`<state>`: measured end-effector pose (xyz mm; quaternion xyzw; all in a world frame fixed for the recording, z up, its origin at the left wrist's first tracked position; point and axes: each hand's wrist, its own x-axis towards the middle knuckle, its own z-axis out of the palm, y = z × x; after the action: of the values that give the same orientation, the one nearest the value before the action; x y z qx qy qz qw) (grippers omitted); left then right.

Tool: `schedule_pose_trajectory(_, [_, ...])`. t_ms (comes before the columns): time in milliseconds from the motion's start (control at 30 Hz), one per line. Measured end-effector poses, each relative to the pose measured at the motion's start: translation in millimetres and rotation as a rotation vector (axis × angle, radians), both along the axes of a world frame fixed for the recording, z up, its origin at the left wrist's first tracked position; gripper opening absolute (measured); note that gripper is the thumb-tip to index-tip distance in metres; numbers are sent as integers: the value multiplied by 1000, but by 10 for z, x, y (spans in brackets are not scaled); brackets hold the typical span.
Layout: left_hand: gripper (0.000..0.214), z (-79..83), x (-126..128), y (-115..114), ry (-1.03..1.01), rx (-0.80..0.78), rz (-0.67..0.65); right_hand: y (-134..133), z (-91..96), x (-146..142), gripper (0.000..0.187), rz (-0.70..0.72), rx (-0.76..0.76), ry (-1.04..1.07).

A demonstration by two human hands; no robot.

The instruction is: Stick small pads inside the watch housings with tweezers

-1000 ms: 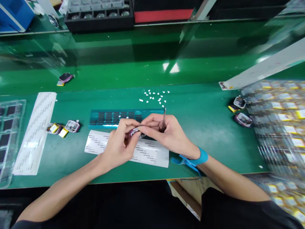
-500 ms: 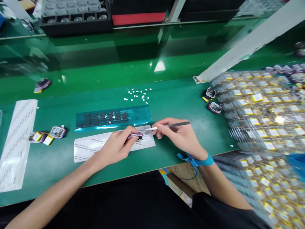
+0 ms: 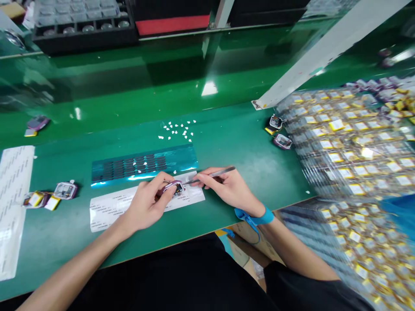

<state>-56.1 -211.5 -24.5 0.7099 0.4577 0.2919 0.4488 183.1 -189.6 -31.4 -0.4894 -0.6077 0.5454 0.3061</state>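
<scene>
My left hand [image 3: 146, 203] grips a small purple-edged device housing [image 3: 177, 188] with its inner parts facing up, over a white printed strip [image 3: 112, 207]. Between the thumb and fingers of my right hand [image 3: 223, 186] is a pair of tweezers [image 3: 220, 172]. The tweezers point left, with their tip at the right edge of the housing; whether they touch it, I cannot tell. Just behind lies a blue film sheet [image 3: 181, 159] carrying rows of dark strips. Small white pieces [image 3: 177, 129] are scattered beyond the film.
More opened housings lie at the left [image 3: 65, 190] and right [image 3: 282, 141]. Clear trays [image 3: 350, 142] filled with yellow-and-white parts are stacked at the right. A white post [image 3: 311, 60] slants over the bench. Another white printed sheet [image 3: 14, 216] lies far left.
The tweezers' tip has come closer to the housing, and the housing is turned with more of its inside showing. The whole view has shifted slightly.
</scene>
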Motion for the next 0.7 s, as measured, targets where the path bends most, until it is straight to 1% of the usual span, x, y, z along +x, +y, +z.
schedule_pose_trajectory(100, [14, -16, 2, -4, -18, -64, 25, 28, 32, 27, 34, 48, -60, 56])
schedule_pose_trajectory(167, [17, -47, 9, -14, -35, -95, 42, 43, 49, 50, 38, 61, -105, 75])
schedule_pose_trajectory(267, [19, -91, 35, -35, -79, -130, 60, 84, 70, 90, 45, 39, -96, 33])
schedule_pose_trajectory(333, [23, -93, 51, -47, -144, -166, 81, 143, 110, 97, 46, -7, -41, 29])
schedule_pose_trajectory(433, [32, -38, 50, -57, -283, -232, 120, 255, 259, 23, 38, -79, 79, 88])
schedule_pose_trajectory(500, [39, 24, 22, -52, -361, -266, 162, 308, 399, -100, 31, -107, 182, 139])
schedule_pose_trajectory(567, [45, 80, -24, -35, -416, -288, 212, 333, 514, -266, 28, -124, 290, 195])
schedule_pose_trajectory(633, [50, 110, -74, -13, -472, -298, 247, 339, 559, -439, 31, -91, 328, 254])
schedule_pose_trajectory(700, [54, 115, -110, 0, -532, -296, 255, 334, 533, -574, 31, -3, 304, 301])
